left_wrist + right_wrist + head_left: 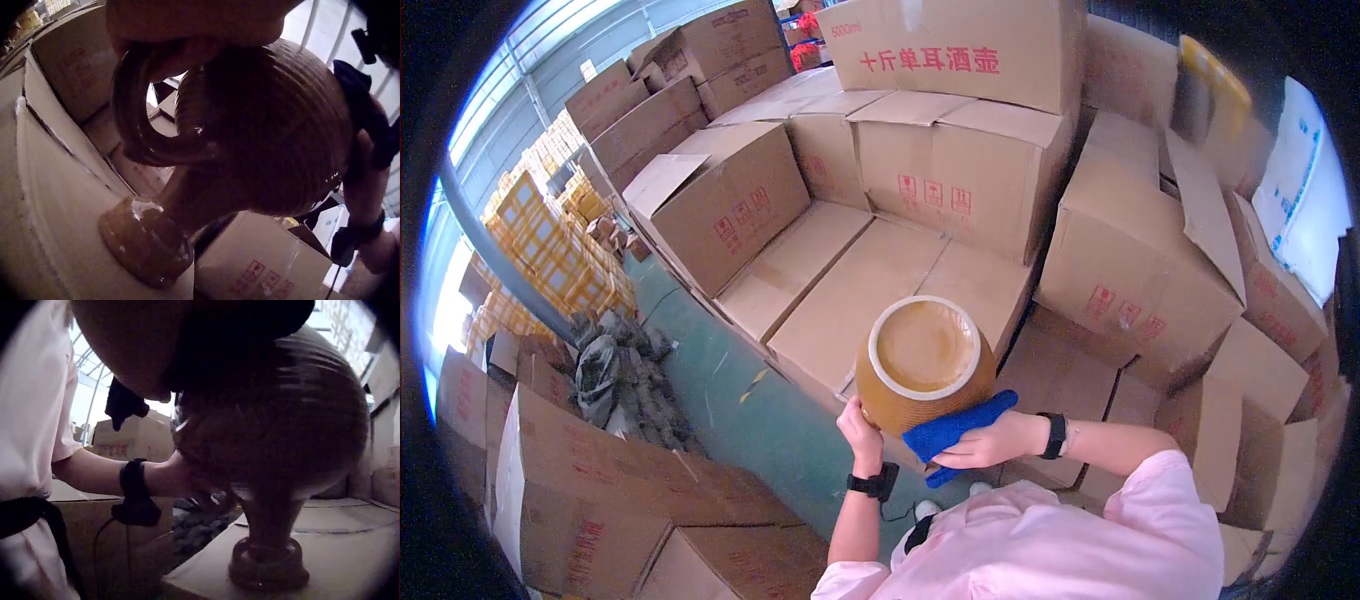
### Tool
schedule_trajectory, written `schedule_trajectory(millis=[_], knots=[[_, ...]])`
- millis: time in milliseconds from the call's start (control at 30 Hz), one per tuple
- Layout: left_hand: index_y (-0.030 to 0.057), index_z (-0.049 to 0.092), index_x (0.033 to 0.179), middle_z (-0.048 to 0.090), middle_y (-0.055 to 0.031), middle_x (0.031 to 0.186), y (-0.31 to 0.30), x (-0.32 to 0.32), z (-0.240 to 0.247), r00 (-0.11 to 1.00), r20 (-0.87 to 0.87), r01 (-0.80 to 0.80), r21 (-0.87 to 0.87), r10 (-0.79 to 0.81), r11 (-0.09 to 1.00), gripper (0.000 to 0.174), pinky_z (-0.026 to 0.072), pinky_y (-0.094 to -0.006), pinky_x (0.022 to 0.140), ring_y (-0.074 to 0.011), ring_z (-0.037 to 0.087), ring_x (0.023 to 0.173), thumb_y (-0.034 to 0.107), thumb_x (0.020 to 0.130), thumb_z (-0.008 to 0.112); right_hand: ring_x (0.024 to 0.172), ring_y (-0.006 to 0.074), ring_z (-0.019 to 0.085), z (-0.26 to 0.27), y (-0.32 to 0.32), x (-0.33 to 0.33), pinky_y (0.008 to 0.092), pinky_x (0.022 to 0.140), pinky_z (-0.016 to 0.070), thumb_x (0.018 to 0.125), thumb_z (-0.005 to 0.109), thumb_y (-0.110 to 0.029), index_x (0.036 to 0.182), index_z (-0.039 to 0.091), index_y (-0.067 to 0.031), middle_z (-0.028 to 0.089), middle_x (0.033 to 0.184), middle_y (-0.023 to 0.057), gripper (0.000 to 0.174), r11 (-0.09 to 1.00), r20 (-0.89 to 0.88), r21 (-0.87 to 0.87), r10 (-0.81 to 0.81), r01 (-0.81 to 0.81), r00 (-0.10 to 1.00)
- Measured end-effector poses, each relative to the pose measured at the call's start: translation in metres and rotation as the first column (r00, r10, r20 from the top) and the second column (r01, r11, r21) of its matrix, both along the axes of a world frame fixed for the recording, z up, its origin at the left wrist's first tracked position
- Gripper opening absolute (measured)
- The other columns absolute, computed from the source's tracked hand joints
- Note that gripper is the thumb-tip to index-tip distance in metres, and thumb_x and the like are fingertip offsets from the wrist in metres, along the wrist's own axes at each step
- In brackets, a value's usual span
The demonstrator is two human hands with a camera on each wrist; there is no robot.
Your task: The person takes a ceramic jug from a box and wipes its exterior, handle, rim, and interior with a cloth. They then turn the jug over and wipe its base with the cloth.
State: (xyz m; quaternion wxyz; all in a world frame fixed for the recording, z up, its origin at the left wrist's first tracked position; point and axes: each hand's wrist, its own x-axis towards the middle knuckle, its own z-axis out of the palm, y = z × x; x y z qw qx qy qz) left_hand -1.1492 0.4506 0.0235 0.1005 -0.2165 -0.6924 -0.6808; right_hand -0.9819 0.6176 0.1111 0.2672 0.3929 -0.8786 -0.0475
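Note:
A brown glazed ceramic jug point(878, 400) is upside down in front of the person, its pale-rimmed base facing up. Its neck and flared mouth point(147, 240) point down, close over a cardboard box in the right wrist view. The left hand point(860, 438) grips the jug's loop handle point(128, 106) at its side. With the right hand point(1000, 440), the person holds a blue cloth point(950, 428) against the ribbed belly of the jug. The cloth bunches above and below the fingers. In the right wrist view the right hand is dark and partly covers the jug.
Closed cardboard boxes point(860, 290) form a low surface beyond the jug, with taller stacked cartons point(960, 60) behind. Open-flapped cartons point(1140, 250) crowd the right side. More boxes point(630, 500) stand at the lower left, beside a green floor point(700, 350) and a grey plastic heap point(615, 375).

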Motion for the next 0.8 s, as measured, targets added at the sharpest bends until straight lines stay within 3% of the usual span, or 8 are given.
schedule_trajectory(millis=[67,167,333,433,567,600,733,800], knots=[[-0.0069,0.058,0.078,0.054,-0.0083,0.055,0.001,0.004,0.01,0.999,-0.041,-0.023,-0.024,0.022,0.999,0.039,0.0405,-0.0299,0.046,-0.0124,0.053,0.051,0.02,0.094,0.034,0.078,0.0065,0.059,-0.006,0.009,0.008,0.0213,0.057,0.049,0.079,0.052,-0.014,0.116,0.057,-0.0186,0.062,0.109,-0.0113,0.038,0.993,0.013,-0.082,-0.087,0.087,0.996],[-0.0063,0.058,0.077,0.054,-0.0064,0.054,-0.003,-0.007,-0.014,1.0,0.008,0.024,0.029,-0.024,0.999,0.04,0.0387,-0.0285,0.043,-0.0108,0.051,0.048,0.021,0.095,0.034,0.095,0.0148,0.061,-0.004,0.024,0.011,0.0292,0.075,0.0503,0.079,0.057,-0.012,0.103,0.063,-0.0132,0.063,0.11,0.0002,0.024,0.968,0.1,-0.21,-0.117,0.136,0.988],[-0.004,0.058,0.074,0.052,-0.0058,0.053,0.002,-0.002,-0.004,0.997,0.065,0.032,0.107,-0.039,0.994,0.043,0.0359,-0.0267,0.039,-0.0107,0.049,0.044,0.023,0.095,0.032,0.105,0.0339,0.057,-0.01,0.036,0.005,0.0412,0.088,0.0465,0.076,0.072,-0.02,0.117,0.054,-0.0067,0.057,0.122,0.0161,0.047,0.815,-0.03,-0.558,-0.208,0.156,0.978],[-0.0043,0.058,0.074,0.054,-0.0075,0.054,-0.001,0.001,0.003,1.0,0.007,0.013,0.023,-0.013,1.0,0.044,0.0376,-0.0277,0.041,-0.0125,0.05,0.044,0.024,0.095,0.031,0.113,0.0393,0.052,-0.02,0.043,0.009,0.0432,0.098,0.0396,0.081,0.07,-0.021,0.133,0.039,-0.0076,0.053,0.125,0.0221,0.062,0.644,0.217,-0.691,-0.247,0.327,0.944],[-0.006,0.058,0.075,0.058,-0.0112,0.056,-0.001,-0.002,0.0,0.961,-0.271,-0.104,-0.136,0.064,0.985,0.046,0.0419,-0.0311,0.045,-0.016,0.053,0.047,0.024,0.096,0.029,0.108,0.0199,0.053,-0.005,0.044,0.008,0.0333,0.093,0.041,0.087,0.064,-0.016,0.133,0.043,-0.0026,0.056,0.123,0.0143,0.053,0.098,0.511,-0.849,-0.095,0.519,0.854],[-0.0064,0.058,0.076,0.058,-0.0118,0.057,-0.001,-0.001,0.001,0.971,-0.232,-0.079,-0.107,0.052,0.991,0.046,0.0425,-0.0317,0.046,-0.0168,0.054,0.047,0.024,0.096,0.029,0.101,0.0125,0.051,-0.001,0.046,0.001,0.0287,0.092,0.0402,0.089,0.062,-0.018,0.131,0.045,-0.0022,0.059,0.114,0.0069,0.047,0.105,0.414,-0.9,-0.103,0.423,0.905],[-0.0072,0.06,0.079,0.06,-0.0132,0.059,-0.001,-0.001,0.004,0.996,-0.086,-0.019,-0.053,0.014,0.998,0.047,0.0443,-0.0328,0.048,-0.0186,0.057,0.05,0.023,0.096,0.029,0.099,0.0114,0.051,0.031,0.058,-0.011,0.0269,0.091,0.0407,0.098,0.049,-0.023,0.127,0.048,-0.0025,0.058,0.111,-0.0002,0.036,-0.127,0.649,-0.723,0.21,0.679,0.731],[-0.0072,0.061,0.079,0.06,-0.0133,0.059,-0.002,-0.001,0.005,1.0,-0.011,-0.002,-0.039,0.002,0.999,0.047,0.0448,-0.0325,0.048,-0.0185,0.059,0.052,0.023,0.096,0.029,0.101,0.0096,0.052,0.051,0.065,-0.025,0.0258,0.09,0.0419,0.099,0.044,-0.029,0.127,0.049,-0.003,0.058,0.113,-0.0011,0.038,-0.087,0.613,-0.745,0.299,0.661,0.731]])
